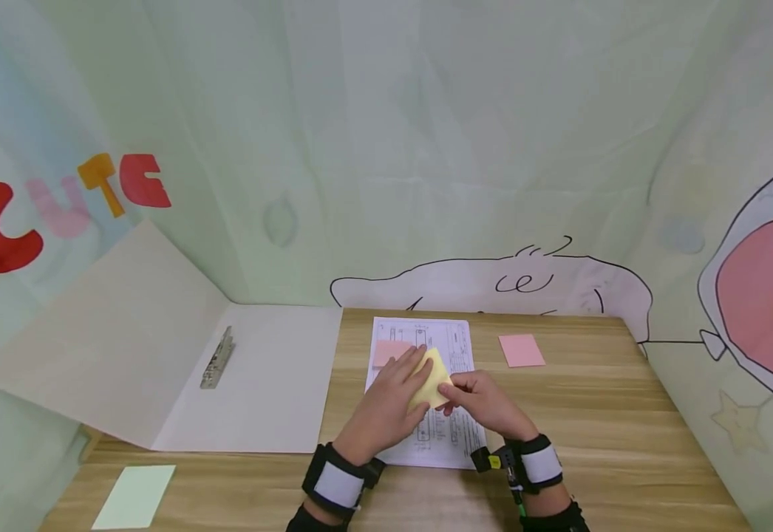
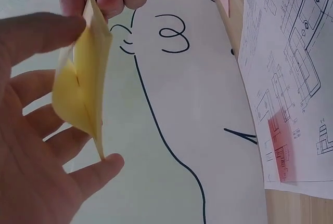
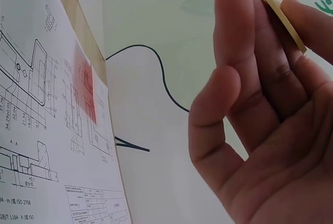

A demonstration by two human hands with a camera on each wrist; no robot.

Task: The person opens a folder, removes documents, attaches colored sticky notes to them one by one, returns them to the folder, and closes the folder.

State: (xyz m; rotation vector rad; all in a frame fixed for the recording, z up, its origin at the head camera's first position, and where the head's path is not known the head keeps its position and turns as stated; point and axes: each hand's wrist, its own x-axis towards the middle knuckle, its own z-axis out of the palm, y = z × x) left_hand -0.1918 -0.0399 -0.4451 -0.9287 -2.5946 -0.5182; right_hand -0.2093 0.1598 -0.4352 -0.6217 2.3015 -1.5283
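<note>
Pink note (image 1: 388, 350) partly behind left fingers (image 1: 403, 369), yellow paper (image 1: 434, 378) cut by right wrist view's top edge

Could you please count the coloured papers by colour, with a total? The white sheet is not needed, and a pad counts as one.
Pink: 2 (one note on the drawing, one note on the table)
Yellow: 1 (pad in the fingers)
Pale green: 1 (paper)
Total: 4

wood-grain counter (image 1: 593, 428) on my feed, bearing a printed drawing (image 1: 440, 449), pink note (image 1: 522, 350), open folder (image 1: 270, 384), pale green sheet (image 1: 134, 497)
</note>
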